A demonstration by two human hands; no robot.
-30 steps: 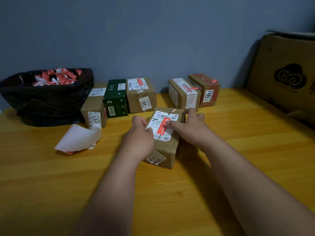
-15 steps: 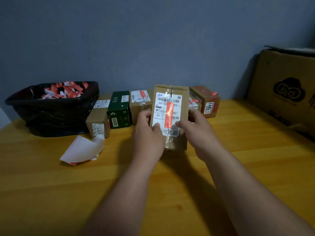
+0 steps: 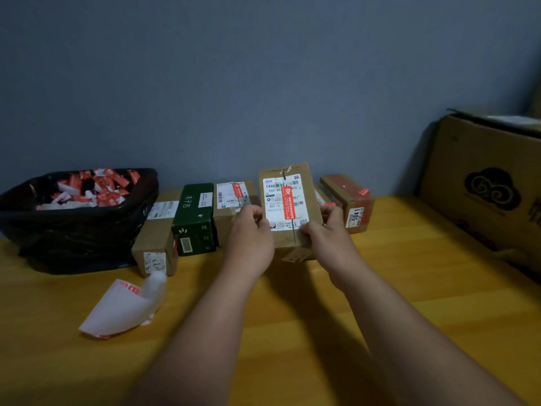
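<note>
a wide wooden table (image 3: 409, 288) fills the near half of the scene, set against a plain grey-blue wall. at the far right stands a large open cardboard carton (image 3: 483, 186) printed with a dark cloud logo. at the far left sits a black bin bag (image 3: 73, 235), its mouth open and full of red and white paper scraps.

between them a row of small parcels lines the wall: a plain brown box (image 3: 158, 235), just right of it a dark green box (image 3: 194, 221), then a brown labelled box (image 3: 231, 200), and further right a reddish-brown box (image 3: 348, 197) marked 5041.

in front of that row, centre scene, a person holds a brown parcel (image 3: 311, 197) on end. its long axis runs up and down, leaning slightly right at the top, and its labelled face is turned to the near side. its lower end is close to the table; whether it touches cannot be told.

a curled white backing sheet (image 3: 123, 309) lies on the table at near left.

the left hand (image 3: 251, 235) grips the parcel's left edge, thumb on the front, fingers wrapped behind. the right hand (image 3: 328, 238) grips the lower right edge the same way.

a white shipping label (image 3: 275, 200) covers most of the face, crossed lengthwise by a red sticker (image 3: 289, 205).
</note>
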